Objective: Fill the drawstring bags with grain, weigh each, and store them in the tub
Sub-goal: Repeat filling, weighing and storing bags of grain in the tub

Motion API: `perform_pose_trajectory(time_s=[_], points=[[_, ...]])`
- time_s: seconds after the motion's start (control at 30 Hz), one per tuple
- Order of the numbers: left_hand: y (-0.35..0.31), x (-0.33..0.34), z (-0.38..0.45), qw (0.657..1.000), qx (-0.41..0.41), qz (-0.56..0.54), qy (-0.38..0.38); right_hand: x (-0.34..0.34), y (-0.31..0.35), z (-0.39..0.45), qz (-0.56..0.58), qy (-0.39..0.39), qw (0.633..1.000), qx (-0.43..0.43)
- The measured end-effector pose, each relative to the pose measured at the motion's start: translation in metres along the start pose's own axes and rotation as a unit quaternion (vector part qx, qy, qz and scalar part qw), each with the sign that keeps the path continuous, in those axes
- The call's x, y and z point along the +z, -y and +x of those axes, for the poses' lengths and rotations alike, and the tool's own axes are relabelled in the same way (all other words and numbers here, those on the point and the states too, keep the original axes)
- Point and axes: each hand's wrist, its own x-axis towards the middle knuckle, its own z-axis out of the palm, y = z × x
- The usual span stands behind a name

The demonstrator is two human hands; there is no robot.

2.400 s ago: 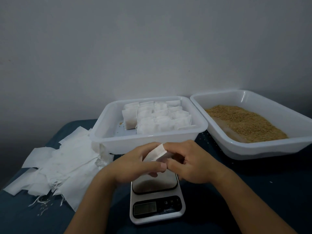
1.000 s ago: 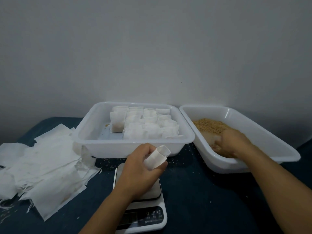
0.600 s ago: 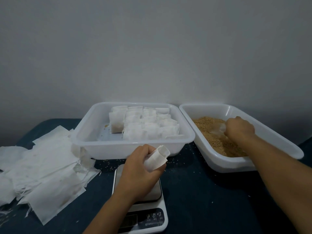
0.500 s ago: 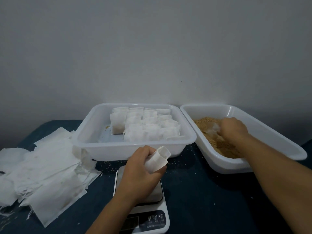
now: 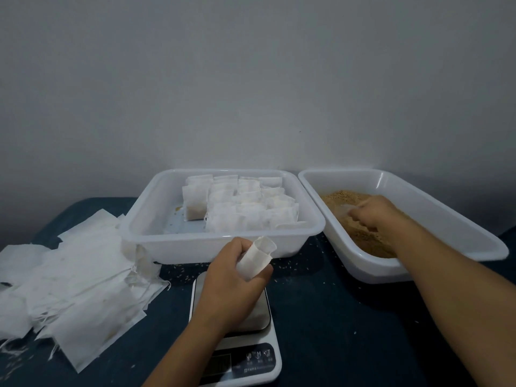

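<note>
Now my left hand [image 5: 231, 277] grips an open-mouthed drawstring bag [image 5: 255, 256] above the scale [image 5: 237, 356]; right hand [image 5: 375, 213] sits in the grain [image 5: 360, 236], grip clenched round a translucent scoop [image 5: 344, 210]

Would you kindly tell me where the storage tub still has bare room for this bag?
The tub has bare floor along its left wall and front-left, beside the filled bags. Its right and back are crowded; the left hand holds the bag.

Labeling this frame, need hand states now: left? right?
Left hand: fingers curled round an open drawstring bag above the scale.
Right hand: in the grain, gripping a translucent scoop.
</note>
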Motion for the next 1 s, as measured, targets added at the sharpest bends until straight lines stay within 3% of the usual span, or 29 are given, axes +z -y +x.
perform_pose_trajectory(time_s=[0.3,0.57,0.73,0.93,1.0], points=[[0.008,0.000,0.003,0.999,-0.039,-0.029,0.004,-0.008,-0.015,-0.024,0.151,-0.081,0.985,-0.027],[0.011,0.000,0.004,0.999,-0.031,-0.025,0.007,-0.021,-0.011,-0.060,0.312,-0.112,0.939,-0.096],[0.014,-0.004,0.007,0.999,-0.034,-0.028,-0.002,-0.038,0.002,-0.098,0.385,-0.008,0.903,-0.188],[0.018,-0.010,0.009,0.998,-0.034,-0.048,-0.014,-0.052,0.018,-0.141,0.210,0.152,0.918,-0.300],[0.018,-0.012,0.011,0.998,-0.039,-0.052,-0.018,-0.056,0.024,-0.146,0.152,0.170,0.921,-0.317]])
